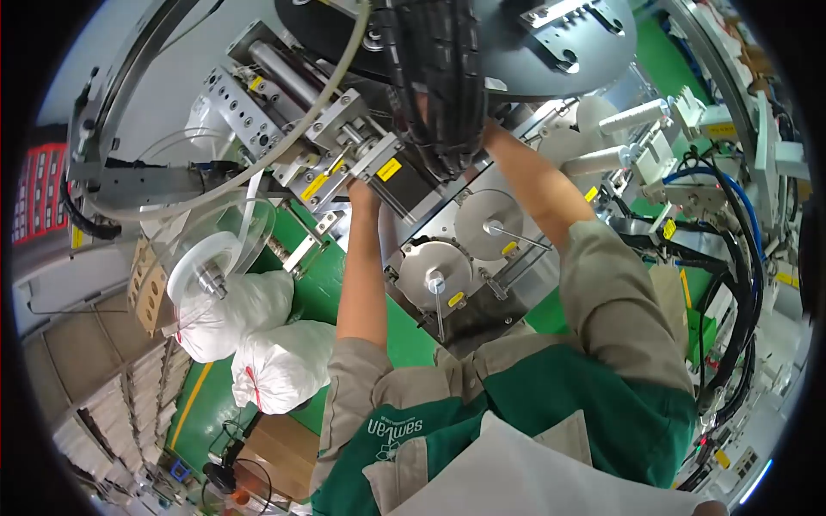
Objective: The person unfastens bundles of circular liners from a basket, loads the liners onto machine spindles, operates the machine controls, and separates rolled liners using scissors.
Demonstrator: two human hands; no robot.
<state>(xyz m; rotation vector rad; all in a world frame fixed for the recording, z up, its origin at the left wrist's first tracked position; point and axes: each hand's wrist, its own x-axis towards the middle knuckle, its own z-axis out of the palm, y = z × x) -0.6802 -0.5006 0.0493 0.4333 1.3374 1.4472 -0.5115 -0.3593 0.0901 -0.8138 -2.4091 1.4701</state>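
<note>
Both of my arms reach forward into a machine. My left forearm (361, 267) runs up to a metal block with a cylinder (344, 120) and yellow labels; the hand behind it is hidden. My right forearm (538, 185) passes behind a thick bundle of black cables (434, 77), which hides most of that hand. What either hand holds or touches I cannot make out. Above them spreads a large dark round plate (516, 64) with metal fixtures on it. Between my forearms are two grey discs, one nearer (422, 275) and one farther right (486, 211), each with a thin rod.
A clear reel with a white hub (202, 267) stands at the left. Below it, two white tied bags (280, 365) rest on the green floor, near a cardboard box (280, 451). White rollers (632, 120) and black and blue cables (736, 224) crowd the right side.
</note>
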